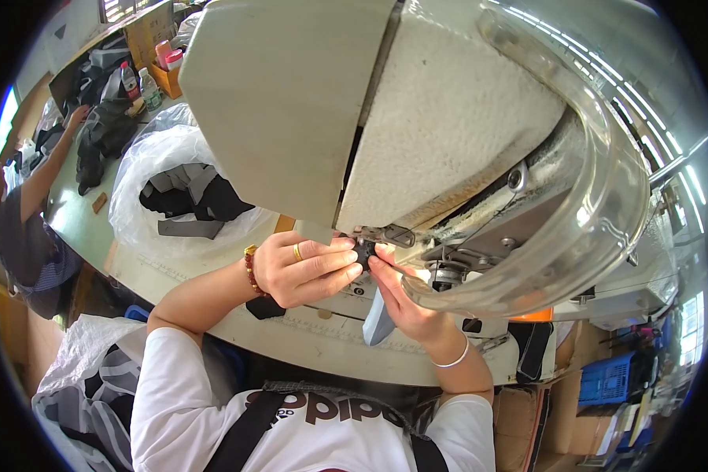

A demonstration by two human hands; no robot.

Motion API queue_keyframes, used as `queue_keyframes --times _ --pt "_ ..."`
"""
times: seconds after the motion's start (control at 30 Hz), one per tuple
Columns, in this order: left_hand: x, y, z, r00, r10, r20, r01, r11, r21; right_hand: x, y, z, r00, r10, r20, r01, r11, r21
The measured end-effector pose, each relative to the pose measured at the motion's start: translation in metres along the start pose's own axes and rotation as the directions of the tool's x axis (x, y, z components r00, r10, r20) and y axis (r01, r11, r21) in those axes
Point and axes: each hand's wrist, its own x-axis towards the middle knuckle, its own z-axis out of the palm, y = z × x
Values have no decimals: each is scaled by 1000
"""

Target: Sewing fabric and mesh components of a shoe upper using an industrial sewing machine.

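Both of my hands meet under the head of a pale industrial sewing machine (291,102), close to its presser foot area. My left hand (303,269), wearing a ring and a beaded bracelet, has its fingers pressed together with the tips on a small black fabric piece (363,253). From the other side my right hand (409,305) pinches the same piece between thumb and fingers. A grey-blue strip (378,321) hangs down beside the right palm; what holds its upper end is hidden. The needle cannot be made out.
A clear curved plastic guard (527,295) arcs over the right side. Left of the machine, a plastic bag (126,200) holds grey and black cut pieces (197,193). Black fabric (531,346) drapes over the table's right edge. A co-worker (31,228) reaches across fabric at far left.
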Motion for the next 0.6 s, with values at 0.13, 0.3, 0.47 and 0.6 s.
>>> queue_keyframes --times 0.13,0.3,0.47,0.6 --pt "5 0 -4 999 -9 34 9 1000 16 -6 1 3 1000 -6 -29 5 999 -38" --pt "2 0 -10 993 -24 114 26 1000 -15 -13 2 10 998 9 -56 -8 1000 22" --pt "-15 -5 7 997 -19 74 23 998 -54 -7 -2 7 995 103 3 -103 990 96" --pt "-22 -7 16 996 -39 85 40 999 -19 3 -1 6 1000 -6 -17 5 999 -37"
